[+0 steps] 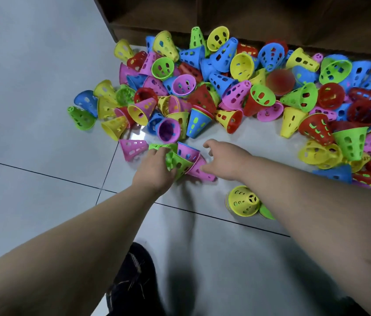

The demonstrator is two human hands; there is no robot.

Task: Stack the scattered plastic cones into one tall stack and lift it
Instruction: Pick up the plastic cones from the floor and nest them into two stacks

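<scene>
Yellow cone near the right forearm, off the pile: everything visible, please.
Glossy-looking plastic yellow cone, slotted holes round its wall, spoked opening in the narrow tip. It lies on its side on the floor, tip toward the camera. Coloured rims at its wide end hint at cones nested with it. A green rim shows beside it, half hidden by the right forearm. No hand touches it.

Both bare forearms extended forward, converging. Left hand [154, 166] palm down, fingers curled round green cone [180, 164]. Right hand [226, 160] just beside that grip, fingers spread, relaxed.
</scene>
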